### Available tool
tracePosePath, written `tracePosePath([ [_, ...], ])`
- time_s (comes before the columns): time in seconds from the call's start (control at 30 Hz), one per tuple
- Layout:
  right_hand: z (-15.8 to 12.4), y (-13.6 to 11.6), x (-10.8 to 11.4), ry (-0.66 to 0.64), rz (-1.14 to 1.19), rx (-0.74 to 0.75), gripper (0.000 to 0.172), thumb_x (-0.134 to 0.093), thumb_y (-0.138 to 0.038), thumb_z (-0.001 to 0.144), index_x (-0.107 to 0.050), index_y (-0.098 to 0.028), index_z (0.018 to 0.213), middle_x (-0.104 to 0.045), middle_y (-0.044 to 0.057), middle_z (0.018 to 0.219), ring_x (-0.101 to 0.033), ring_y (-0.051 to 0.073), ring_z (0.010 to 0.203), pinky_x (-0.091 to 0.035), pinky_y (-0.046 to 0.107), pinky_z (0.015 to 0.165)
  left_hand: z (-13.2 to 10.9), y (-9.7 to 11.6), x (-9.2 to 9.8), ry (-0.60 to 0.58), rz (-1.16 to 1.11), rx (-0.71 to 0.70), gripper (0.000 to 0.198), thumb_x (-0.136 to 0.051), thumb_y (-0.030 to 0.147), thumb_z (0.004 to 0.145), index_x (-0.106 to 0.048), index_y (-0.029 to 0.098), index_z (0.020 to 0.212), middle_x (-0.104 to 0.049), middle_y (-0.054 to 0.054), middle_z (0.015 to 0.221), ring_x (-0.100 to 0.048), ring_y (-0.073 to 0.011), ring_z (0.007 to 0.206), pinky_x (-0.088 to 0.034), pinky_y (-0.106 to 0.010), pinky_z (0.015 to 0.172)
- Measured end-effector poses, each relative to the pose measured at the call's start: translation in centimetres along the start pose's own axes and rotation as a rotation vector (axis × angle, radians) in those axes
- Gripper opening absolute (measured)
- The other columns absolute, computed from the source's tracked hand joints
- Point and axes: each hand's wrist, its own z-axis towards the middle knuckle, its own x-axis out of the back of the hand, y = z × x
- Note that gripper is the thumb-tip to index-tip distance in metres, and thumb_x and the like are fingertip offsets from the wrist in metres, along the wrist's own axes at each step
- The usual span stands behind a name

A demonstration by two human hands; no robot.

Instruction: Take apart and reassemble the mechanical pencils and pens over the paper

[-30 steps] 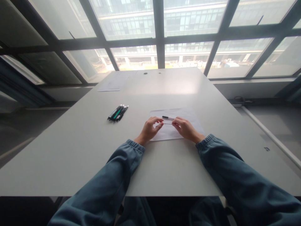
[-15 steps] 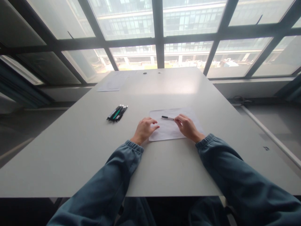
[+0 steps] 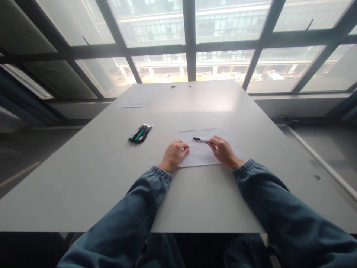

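Note:
A white sheet of paper (image 3: pixel 195 158) lies on the table before me, slightly turned. Over its right part, my right hand (image 3: pixel 223 150) is closed on one end of a pen (image 3: pixel 199 140), between thumb and fingers. The pen has a dark end pointing left and a pale barrel, and lies nearly level just above or on the paper. My left hand (image 3: pixel 174 153) rests at the sheet's left edge, thumb and fingertips brought together in a pinch. Whether anything is between them, I cannot make out. Left of it lies a bundle of several dark pens (image 3: pixel 140 134), one with a green part.
The white table (image 3: pixel 97 186) reaches to the large windows (image 3: pixel 220 65). Other papers (image 3: pixel 131 99) lie at its far left. Two small round fittings, one dark (image 3: pixel 173 87), sit near the far edge. A small dark mark (image 3: pixel 317 177) shows at the right.
My left hand's thumb and fingers have closed from a spread grip into a pinch. My right hand and the pen have barely moved; the whole view has shifted slightly.

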Motion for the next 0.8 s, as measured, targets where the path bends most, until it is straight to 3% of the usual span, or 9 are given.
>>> tracePosePath([
  [0.37,0.0,-0.1,0.0,0.001,0.004,0.007,0.017,-0.053,-0.023,0.100,-0.064,-0.021,0.087,-0.064,0.006,0.089,-0.057,0.020,0.081,-0.043,0.030,0.074,0.1,-0.3,0.1,0.008,-0.037,-0.017,0.006,-0.073,0.019,0.083,-0.076,0.021,0.088,-0.072,-0.005,0.089,-0.067,-0.0227,0.085,-0.055,-0.037,0.084],
  [0.8,0.1,-0.6,0.3,0.024,0.060,0.002,0.018,-0.047,-0.026,0.102,-0.062,-0.021,0.092,-0.064,0.006,0.088,-0.058,0.019,0.079,-0.045,0.029,0.071,0.2,0.8,0.2,0.218,-0.142,-0.078,0.008,-0.069,0.027,0.092,-0.072,0.021,0.094,-0.076,-0.005,0.091,-0.069,-0.0209,0.087,-0.056,-0.037,0.085],
])
